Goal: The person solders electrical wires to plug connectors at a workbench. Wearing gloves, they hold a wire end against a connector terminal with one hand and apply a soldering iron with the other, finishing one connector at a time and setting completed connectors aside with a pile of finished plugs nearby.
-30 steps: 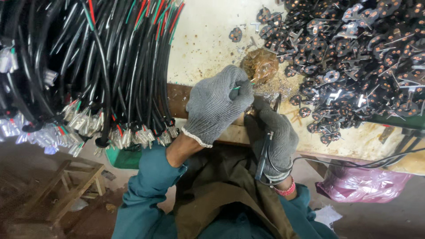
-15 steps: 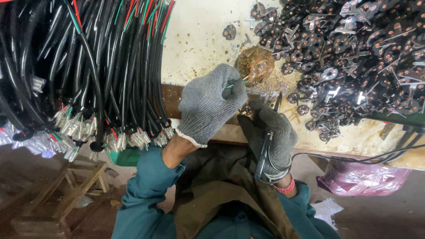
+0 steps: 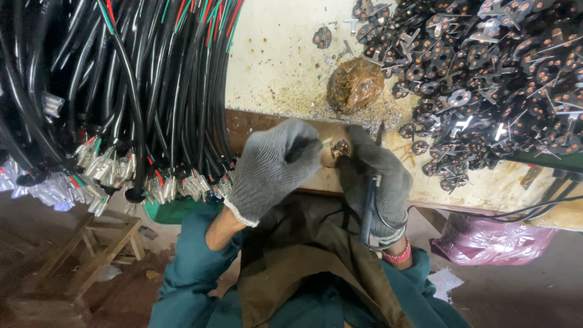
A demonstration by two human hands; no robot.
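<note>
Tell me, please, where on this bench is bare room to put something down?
The pale bench top is bare between the hanging black cables and the brown lump. To the right it is crowded with a pile of dark metal parts. The gloved left hand and right hand fill the front edge.

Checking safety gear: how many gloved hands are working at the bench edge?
2. The left hand in a grey knit glove is at the bench edge; the right hand, also gloved, is beside it, gripping a dark-handled tool.

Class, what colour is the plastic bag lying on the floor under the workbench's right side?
Pink plastic bag, seen in the head view.
</note>
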